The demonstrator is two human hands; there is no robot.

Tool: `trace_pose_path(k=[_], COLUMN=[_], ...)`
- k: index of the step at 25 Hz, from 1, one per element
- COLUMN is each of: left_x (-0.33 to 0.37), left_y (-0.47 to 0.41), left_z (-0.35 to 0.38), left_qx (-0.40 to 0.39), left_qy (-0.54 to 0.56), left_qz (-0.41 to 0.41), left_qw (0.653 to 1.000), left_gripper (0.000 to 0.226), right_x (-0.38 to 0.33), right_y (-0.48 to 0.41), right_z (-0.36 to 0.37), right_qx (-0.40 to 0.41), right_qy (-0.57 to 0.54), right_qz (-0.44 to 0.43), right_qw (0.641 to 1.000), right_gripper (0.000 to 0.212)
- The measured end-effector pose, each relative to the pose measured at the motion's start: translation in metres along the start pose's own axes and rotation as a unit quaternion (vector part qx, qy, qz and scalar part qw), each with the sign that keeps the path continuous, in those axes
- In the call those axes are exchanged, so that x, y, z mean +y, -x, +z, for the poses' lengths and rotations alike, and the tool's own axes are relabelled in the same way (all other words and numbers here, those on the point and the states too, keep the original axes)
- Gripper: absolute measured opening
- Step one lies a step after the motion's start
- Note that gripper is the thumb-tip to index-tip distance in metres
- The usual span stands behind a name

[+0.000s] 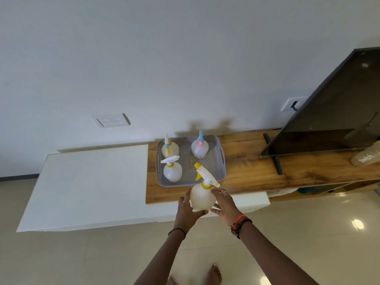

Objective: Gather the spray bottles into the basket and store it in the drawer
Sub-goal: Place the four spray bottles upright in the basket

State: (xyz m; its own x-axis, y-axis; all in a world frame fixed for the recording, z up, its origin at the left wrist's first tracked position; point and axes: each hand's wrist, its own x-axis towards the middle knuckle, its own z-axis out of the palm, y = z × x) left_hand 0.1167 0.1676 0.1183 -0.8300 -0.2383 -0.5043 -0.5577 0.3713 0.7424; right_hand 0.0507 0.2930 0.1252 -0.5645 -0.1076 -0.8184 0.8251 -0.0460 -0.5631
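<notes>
A grey perforated basket stands on the wooden top. Three round translucent spray bottles stand inside it: one with a white, blue and yellow head at the back left, one with a blue and pink head at the back right, one with a white and yellow head at the front left. A fourth bottle with a yellow and white trigger head is held just in front of the basket's near edge. My left hand cups it from below and my right hand grips its right side.
A white cabinet top extends left of the wooden top. A dark TV screen on a black stand leans at the right, with a bag marked "swish" beside it. Wall sockets sit above. My bare feet stand on a glossy tiled floor.
</notes>
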Motion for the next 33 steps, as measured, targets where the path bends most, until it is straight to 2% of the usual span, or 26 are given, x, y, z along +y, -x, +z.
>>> trace_pose_path(k=[10,16,23,28,33], left_x=[0.025,0.015,-0.011,-0.027,-0.034], left_y=[-0.107,-0.158,-0.206,-0.225,-0.234], left_z=[0.012,0.017,0.025,0.028,0.030], left_qx=[-0.035,-0.035,-0.039,-0.044,-0.046], left_qy=[0.027,0.073,0.083,0.093,0.092], left_qz=[0.005,-0.021,-0.041,-0.053,-0.061], left_qw=[0.999,0.997,0.995,0.993,0.993], left_gripper=[0.091,0.074,0.066,0.073,0.064], right_x=[-0.046,-0.051,-0.043,-0.036,-0.036], right_y=[-0.098,-0.158,-0.218,-0.244,-0.259], right_z=[-0.006,0.003,0.014,0.020,0.022], right_qx=[0.034,0.035,0.050,0.056,0.070], right_qy=[-0.002,0.035,0.042,0.056,0.056], right_qz=[-0.054,-0.095,-0.082,-0.076,-0.061], right_qw=[0.998,0.994,0.994,0.994,0.994], right_gripper=[0.033,0.034,0.030,0.034,0.031])
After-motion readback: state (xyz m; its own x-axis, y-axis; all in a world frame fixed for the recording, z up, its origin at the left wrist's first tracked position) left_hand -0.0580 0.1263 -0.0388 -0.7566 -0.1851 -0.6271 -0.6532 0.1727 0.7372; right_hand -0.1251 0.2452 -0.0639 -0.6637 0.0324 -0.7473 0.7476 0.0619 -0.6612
